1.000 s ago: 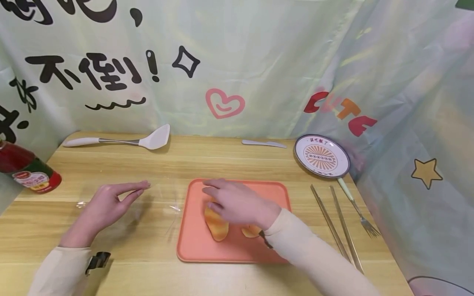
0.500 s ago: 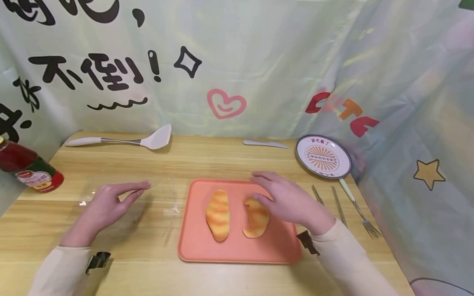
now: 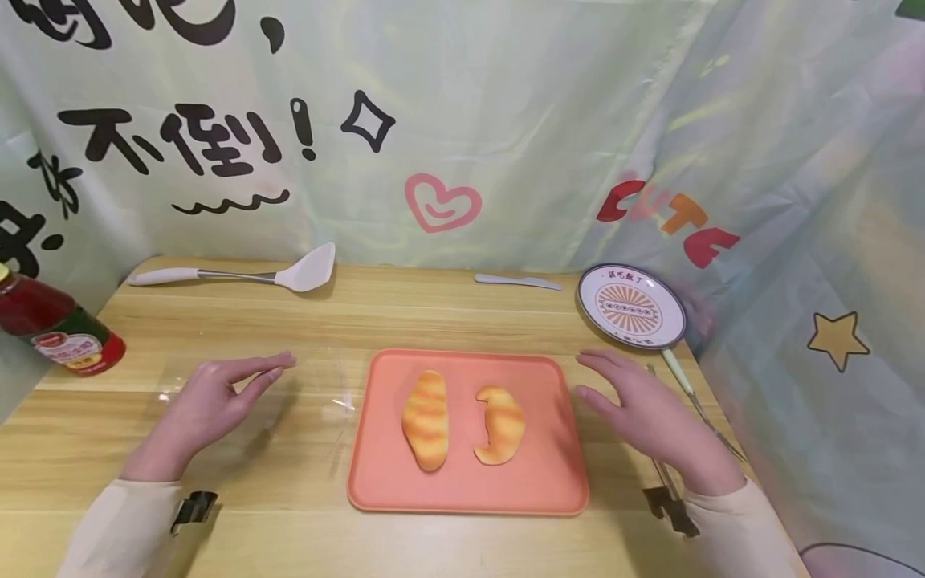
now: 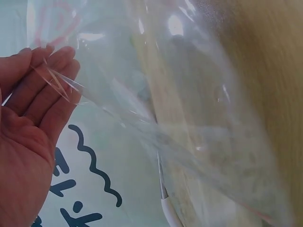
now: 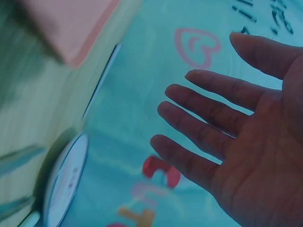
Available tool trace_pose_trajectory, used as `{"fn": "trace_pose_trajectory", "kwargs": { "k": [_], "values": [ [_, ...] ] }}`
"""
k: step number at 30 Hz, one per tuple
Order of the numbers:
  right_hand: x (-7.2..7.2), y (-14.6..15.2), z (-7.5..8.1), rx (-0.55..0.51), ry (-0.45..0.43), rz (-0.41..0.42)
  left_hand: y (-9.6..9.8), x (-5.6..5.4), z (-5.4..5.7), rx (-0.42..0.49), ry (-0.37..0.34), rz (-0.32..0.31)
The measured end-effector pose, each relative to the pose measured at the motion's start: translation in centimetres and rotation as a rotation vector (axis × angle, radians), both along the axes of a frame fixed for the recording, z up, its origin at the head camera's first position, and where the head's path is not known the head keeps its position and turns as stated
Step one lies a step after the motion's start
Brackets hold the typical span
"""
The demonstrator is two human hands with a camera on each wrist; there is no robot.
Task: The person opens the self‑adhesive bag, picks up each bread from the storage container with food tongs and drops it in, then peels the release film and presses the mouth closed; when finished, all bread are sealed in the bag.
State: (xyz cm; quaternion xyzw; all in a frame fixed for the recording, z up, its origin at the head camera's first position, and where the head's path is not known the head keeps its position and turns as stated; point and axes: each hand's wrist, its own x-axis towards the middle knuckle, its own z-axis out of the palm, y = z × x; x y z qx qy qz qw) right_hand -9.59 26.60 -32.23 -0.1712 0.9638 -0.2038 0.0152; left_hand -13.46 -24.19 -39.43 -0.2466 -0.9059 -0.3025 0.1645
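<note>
In the head view my left hand (image 3: 209, 405) is raised over the left of the table, thumb and fingertips pinching a clear plastic bag (image 4: 189, 118). The bag hangs down from the fingertips and is hard to make out against the wood. To the right of the tray, my right hand (image 3: 643, 413) is held above the table with fingers extended, holding nothing. On the pink tray (image 3: 462, 498) lie two pieces of golden-brown bread, a longer oval one (image 3: 426, 421) on the left and a curved, crescent-shaped one (image 3: 504, 425) on the right.
A white spatula (image 3: 303, 271) and a pale knife (image 3: 517, 281) lie along the back edge. A plate (image 3: 630, 307) and a fork (image 3: 678, 373) sit at the right, with metal tongs partly under the right arm. A red bottle (image 3: 68, 333) stands at far left.
My right hand has moved right, from over the bread on the tray to beyond the tray's right edge, uncovering both pieces. The left hand has stayed in place with the plastic bag.
</note>
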Motion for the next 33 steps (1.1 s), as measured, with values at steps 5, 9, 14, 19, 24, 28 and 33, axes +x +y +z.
{"fn": "trace_pose_trajectory", "kwargs": {
  "k": [5, 9, 14, 19, 24, 28, 33],
  "values": [
    [1.1, 2.7, -0.6, -0.021, -0.001, -0.073, -0.1, -0.1, 0.0, -0.005, 0.03, -0.012],
    [2.1, 4.6, -1.6, 0.002, -0.027, -0.152, -0.3, 0.0, 0.0, -0.019, 0.026, -0.01],
    [3.4, 6.8, -2.8, 0.079, -0.066, -0.256, -0.4, 0.1, -0.1, -0.01, -0.002, -0.01],
    [4.7, 8.5, -4.2, 0.158, -0.093, -0.316, -0.4, 0.0, -0.1, -0.012, -0.001, -0.002],
    [5.6, 9.4, -5.5, 0.205, -0.146, -0.363, -0.3, 0.0, 0.1, 0.003, -0.025, 0.002],
    [6.1, 9.6, -6.3, 0.251, -0.194, -0.397, -0.4, 0.0, 0.2, 0.013, -0.039, 0.008],
    [6.3, 9.6, -7.1, 0.266, -0.313, -0.429, -0.3, 0.1, 0.3, -0.008, -0.037, 0.006]
  ]
}}
